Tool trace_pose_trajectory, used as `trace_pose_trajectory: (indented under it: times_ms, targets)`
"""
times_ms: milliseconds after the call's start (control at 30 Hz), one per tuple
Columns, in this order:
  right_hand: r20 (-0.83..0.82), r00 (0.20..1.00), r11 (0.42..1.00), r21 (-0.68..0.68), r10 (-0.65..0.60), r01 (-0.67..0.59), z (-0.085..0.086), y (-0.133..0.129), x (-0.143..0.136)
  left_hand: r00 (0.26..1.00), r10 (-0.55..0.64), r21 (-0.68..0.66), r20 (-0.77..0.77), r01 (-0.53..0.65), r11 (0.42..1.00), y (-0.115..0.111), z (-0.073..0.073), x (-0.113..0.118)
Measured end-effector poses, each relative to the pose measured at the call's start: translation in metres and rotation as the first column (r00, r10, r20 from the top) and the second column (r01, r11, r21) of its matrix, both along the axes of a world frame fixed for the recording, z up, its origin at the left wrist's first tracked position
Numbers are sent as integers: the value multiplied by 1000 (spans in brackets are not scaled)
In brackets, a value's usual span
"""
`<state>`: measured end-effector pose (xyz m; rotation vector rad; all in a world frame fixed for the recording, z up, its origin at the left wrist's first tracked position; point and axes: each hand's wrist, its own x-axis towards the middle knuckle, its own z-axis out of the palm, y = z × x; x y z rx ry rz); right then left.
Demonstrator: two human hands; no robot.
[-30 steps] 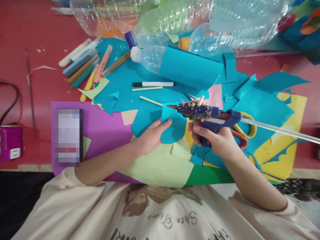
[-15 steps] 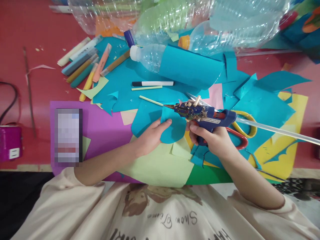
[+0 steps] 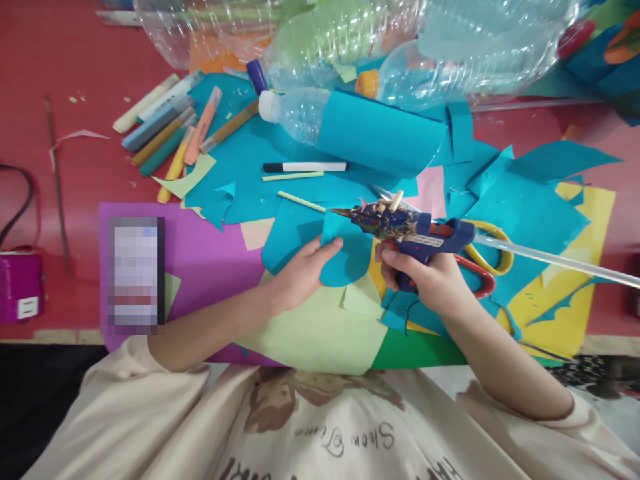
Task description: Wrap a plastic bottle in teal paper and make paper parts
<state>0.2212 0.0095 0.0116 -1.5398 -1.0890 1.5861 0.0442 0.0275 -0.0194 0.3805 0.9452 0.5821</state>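
My right hand (image 3: 423,277) is closed round the handle of a blue hot glue gun (image 3: 425,240), a clear glue stick (image 3: 555,257) running out of its back. The nozzle points left, at the upper part of a blue paper piece (image 3: 353,257) with a rounded bottom. My left hand (image 3: 307,267) pinches that piece by its left side, thumb on top. Another rounded blue piece (image 3: 283,237) lies partly under the left hand. A thin pale green strip (image 3: 301,201) ends close to the nozzle; whether they touch I cannot tell.
Scissors with yellow and red handles (image 3: 487,283) lie behind the right hand. Beyond are a black-and-white marker (image 3: 305,167), a blue-wrapped bottle (image 3: 380,130), and several coloured markers (image 3: 165,133). Large clear bottles (image 3: 465,60) line the back. A phone (image 3: 135,273) rests at left.
The glue gun and right hand have shifted very slightly to the right. My left hand and the blue paper piece stay almost still.
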Motion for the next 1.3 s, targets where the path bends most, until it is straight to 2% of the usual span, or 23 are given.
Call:
trace_pose_trajectory:
  times_ms: [167, 267, 433, 600, 800, 1067, 1300]
  targets:
    - [19, 1000, 1000, -22, -18, 19, 1, 1, 0, 1000, -3, 35, -27, 4, 999, -1, -3, -2]
    - [31, 999, 999, -27, -23, 24, 1, 1, 0, 1000, 5, 12, -24, -4, 1000, -2, -5, -2]
    - [41, 999, 1000, -8, -24, 25, 0, -1, 4, 1000, -2, 17, -25, 3, 1000, -1, -3, -2]
    - [47, 998, 1000, 6, -28, 28, -1, -2, 6, 994, -31, 27, -103, 34, 999, 0, 0, -2]
    - [53, 997, 999, -1, -54, 54, -1, -2, 7, 1000, 7, 38, -15, -6, 999, 0, 3, 0]
    - [44, 996, 997, 6, -74, 74, -4, -5, 14, 999, 17, 5, -35, -17, 1000, 0, 2, -1]
    - [50, 994, 995, 20, -98, 97, -4, -7, 20, 997, -8, -6, -77, 8, 1000, 3, 13, 1]
